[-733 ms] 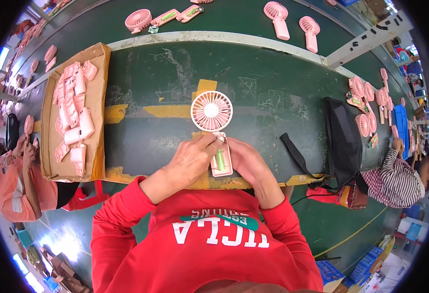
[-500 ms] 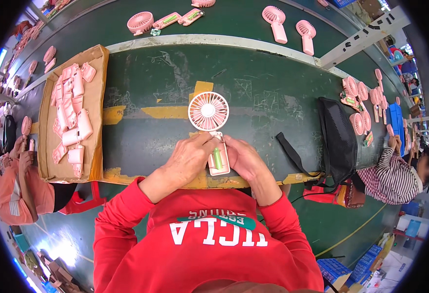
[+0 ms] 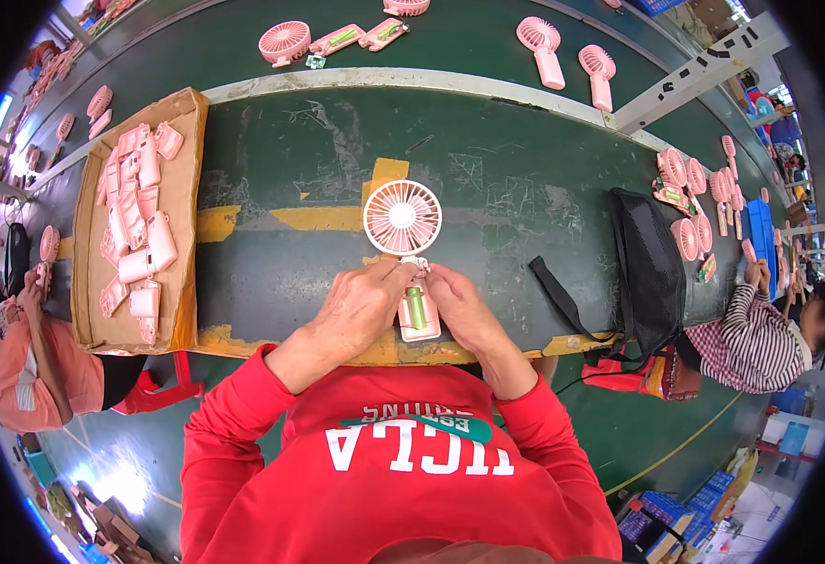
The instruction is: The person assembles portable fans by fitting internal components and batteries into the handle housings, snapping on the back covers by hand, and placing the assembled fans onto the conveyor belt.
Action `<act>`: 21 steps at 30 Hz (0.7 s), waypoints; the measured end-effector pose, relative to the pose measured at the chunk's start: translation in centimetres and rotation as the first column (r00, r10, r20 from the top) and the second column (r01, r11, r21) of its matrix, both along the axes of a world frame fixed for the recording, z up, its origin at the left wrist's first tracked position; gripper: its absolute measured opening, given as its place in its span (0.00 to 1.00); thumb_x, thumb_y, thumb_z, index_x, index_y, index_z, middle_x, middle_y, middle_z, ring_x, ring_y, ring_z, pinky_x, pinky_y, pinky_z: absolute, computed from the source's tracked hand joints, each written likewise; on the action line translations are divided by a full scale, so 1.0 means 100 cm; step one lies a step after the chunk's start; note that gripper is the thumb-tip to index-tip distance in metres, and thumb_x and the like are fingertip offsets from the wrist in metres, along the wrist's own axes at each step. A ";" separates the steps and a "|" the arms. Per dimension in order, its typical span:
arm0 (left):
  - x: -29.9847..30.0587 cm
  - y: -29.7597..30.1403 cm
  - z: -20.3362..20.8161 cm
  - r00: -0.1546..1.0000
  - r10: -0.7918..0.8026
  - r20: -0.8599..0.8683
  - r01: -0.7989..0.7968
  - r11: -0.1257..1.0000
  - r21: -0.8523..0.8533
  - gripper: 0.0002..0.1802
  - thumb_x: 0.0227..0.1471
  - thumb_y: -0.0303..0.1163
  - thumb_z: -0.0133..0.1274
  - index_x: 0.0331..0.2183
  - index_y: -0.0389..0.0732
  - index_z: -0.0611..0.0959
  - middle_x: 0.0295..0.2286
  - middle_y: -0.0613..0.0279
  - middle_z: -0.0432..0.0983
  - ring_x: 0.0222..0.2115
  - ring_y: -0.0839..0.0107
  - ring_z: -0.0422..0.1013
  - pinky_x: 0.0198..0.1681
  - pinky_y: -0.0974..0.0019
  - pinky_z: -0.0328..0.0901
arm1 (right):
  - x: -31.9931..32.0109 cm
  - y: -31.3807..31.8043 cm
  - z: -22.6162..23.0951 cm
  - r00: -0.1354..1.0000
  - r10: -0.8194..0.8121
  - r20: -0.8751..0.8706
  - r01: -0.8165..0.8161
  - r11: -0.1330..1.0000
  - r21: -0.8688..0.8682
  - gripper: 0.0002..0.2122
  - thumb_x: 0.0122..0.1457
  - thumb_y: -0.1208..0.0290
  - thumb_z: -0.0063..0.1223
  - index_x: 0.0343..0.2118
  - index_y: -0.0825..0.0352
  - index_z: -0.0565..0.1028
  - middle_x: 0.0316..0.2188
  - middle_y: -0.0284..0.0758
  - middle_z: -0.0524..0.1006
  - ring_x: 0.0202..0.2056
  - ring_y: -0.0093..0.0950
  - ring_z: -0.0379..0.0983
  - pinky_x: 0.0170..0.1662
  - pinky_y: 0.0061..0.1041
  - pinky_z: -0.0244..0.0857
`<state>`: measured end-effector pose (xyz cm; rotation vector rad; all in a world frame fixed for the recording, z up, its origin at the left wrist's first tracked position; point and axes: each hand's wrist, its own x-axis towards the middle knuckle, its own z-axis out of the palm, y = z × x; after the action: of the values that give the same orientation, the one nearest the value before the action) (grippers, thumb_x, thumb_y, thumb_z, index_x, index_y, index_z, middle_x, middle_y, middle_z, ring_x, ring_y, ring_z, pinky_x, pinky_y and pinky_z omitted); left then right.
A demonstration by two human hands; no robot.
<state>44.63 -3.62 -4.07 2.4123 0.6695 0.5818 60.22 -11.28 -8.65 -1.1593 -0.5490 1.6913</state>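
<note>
A pink handheld fan [image 3: 402, 218] lies on the green workbench in front of me, its round grille pointing away. Its handle is uncovered, and a green battery [image 3: 417, 307] shows inside the lower handle shell [image 3: 420, 331]. My left hand [image 3: 367, 299] is closed on the left side of the neck, fingertips pinched by the joint between head and handle. From the other side my right hand [image 3: 459, 303] grips the same joint, thumb and fingers pressed in. Whatever small part lies between the fingertips is too covered to make out.
At left stands a cardboard tray [image 3: 201, 216] of pink handle shells. A black mesh bag [image 3: 652, 268] with a strap lies at right, beside more fans [image 3: 687, 235]. Beyond a pale rail, fans and opened parts [image 3: 542, 56] rest on a belt. Co-workers sit on both sides.
The fan in my hands has shifted slightly toward me and its handle has straightened. Fans and parts beyond the rail have moved a little to the right.
</note>
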 end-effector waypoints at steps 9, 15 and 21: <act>-0.002 0.004 -0.002 0.998 0.052 0.024 -0.051 0.998 -0.048 0.08 0.46 0.21 0.52 0.33 0.35 0.75 0.26 0.51 0.73 0.25 0.50 0.71 0.25 0.58 0.67 | 0.003 0.008 0.023 0.992 0.016 -0.125 -0.027 0.996 -0.088 0.13 0.62 0.69 0.40 0.46 0.70 0.67 0.38 0.32 0.72 0.38 0.20 0.70 0.41 0.19 0.66; -0.013 0.013 -0.004 0.989 0.066 0.132 -0.046 0.987 -0.153 0.09 0.46 0.24 0.54 0.33 0.36 0.75 0.26 0.51 0.75 0.25 0.52 0.73 0.26 0.60 0.68 | 0.001 0.010 0.020 0.994 0.006 -0.106 -0.012 0.998 -0.056 0.16 0.62 0.61 0.43 0.43 0.72 0.68 0.37 0.34 0.74 0.36 0.20 0.72 0.38 0.18 0.68; -0.015 0.012 -0.006 0.994 0.051 0.093 -0.041 0.994 -0.105 0.09 0.45 0.23 0.54 0.34 0.37 0.76 0.26 0.51 0.75 0.25 0.52 0.72 0.27 0.60 0.67 | 0.003 0.012 0.015 0.998 0.015 -0.054 -0.018 0.998 -0.056 0.17 0.62 0.62 0.42 0.44 0.72 0.68 0.35 0.36 0.75 0.35 0.21 0.73 0.38 0.19 0.68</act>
<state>43.17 -2.42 -4.71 2.2637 0.6989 0.6616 60.51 -10.05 -7.19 -1.1491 -0.4817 1.7561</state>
